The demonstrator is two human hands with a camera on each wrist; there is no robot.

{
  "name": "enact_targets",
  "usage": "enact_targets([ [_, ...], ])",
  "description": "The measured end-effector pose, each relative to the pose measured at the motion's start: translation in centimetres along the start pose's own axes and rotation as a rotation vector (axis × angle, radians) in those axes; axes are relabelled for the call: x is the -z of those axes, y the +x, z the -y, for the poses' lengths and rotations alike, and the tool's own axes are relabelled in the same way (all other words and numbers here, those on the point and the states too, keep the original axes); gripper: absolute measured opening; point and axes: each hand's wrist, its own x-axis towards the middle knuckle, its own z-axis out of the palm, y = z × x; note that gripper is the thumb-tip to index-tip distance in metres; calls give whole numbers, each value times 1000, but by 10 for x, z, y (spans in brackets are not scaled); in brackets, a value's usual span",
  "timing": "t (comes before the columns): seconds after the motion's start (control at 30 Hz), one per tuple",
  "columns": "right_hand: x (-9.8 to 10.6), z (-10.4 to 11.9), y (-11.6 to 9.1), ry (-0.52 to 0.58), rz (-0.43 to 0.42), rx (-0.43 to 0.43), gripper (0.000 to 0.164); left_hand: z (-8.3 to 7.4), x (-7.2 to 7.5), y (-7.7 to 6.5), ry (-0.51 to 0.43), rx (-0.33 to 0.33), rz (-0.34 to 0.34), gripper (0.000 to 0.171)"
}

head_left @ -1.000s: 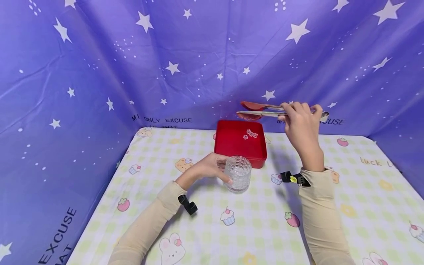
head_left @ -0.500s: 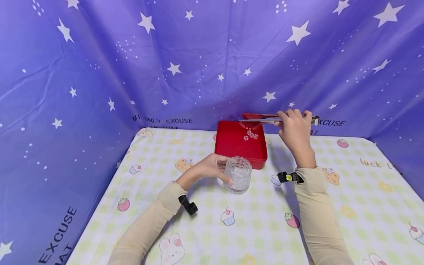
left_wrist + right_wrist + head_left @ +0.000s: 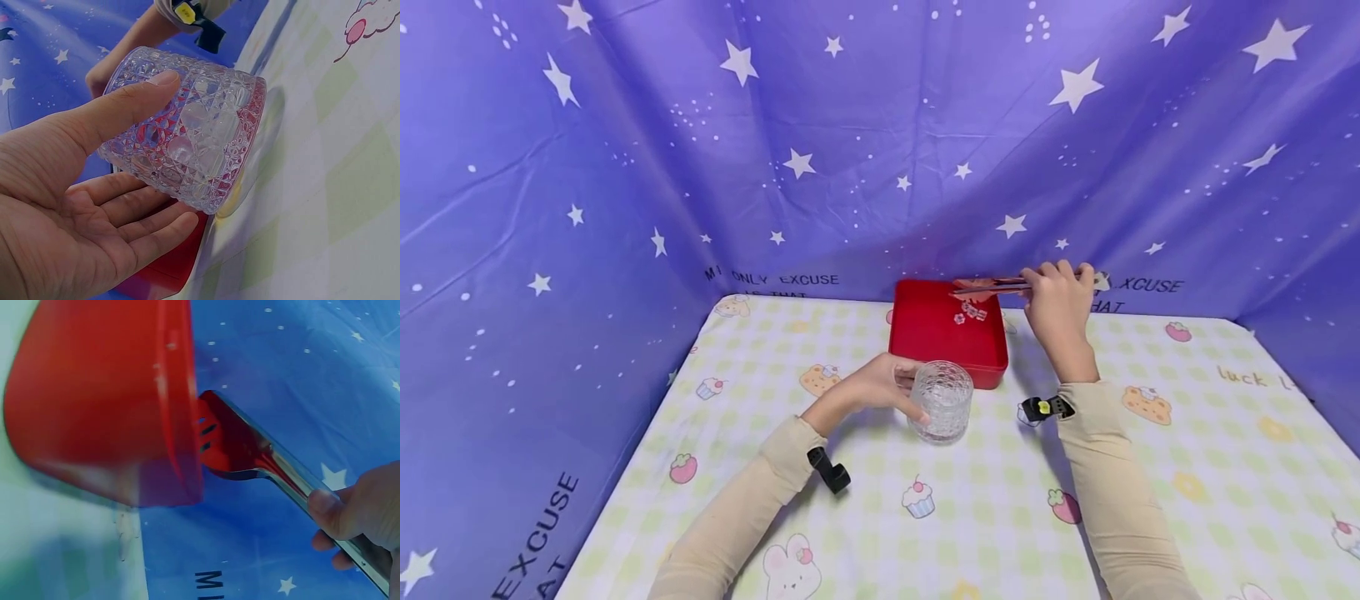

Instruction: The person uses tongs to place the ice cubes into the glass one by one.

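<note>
My left hand (image 3: 880,383) holds a clear, textured drinking glass (image 3: 946,404) that stands upright on the table in front of the red box. In the left wrist view, the thumb lies along the side of the glass (image 3: 194,131) and the fingers are behind it. With my right hand (image 3: 1060,308) I grip metal tongs (image 3: 1011,287) with red slotted heads. Those heads reach over the far right part of the open red box (image 3: 921,325). Several small clear cubes (image 3: 973,312) lie inside, close to the tong tips. In the right wrist view the box wall partly hides the tong heads (image 3: 234,437).
A checked tablecloth (image 3: 1000,533) with printed cakes and strawberries covers the table. Behind it and at both sides hangs a purple curtain (image 3: 850,125) with stars, close to the box's far edge. Each wrist wears a black strap.
My right hand has brought the tongs down and slightly left, from above the box to its inside. The tong heads are closer together. My left hand and the glass have stayed put.
</note>
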Motion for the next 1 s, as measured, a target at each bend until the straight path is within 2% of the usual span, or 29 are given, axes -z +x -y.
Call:
enact_targets([
  [0.2, 2, -4, -1, -1, 49, 63, 14, 1, -4, -1, 1, -2, 2, 70],
  [0.43, -1, -5, 9, -11, 112, 162, 9, 0, -2, -1, 2, -10, -16, 67],
  [0.67, -9, -4, 12, -26, 220, 158, 14, 3, -1, 0, 21, -2, -7, 70],
  [1.0, -14, -1, 19, -25, 225, 165, 11, -3, 0, -1, 12, -13, -1, 71],
])
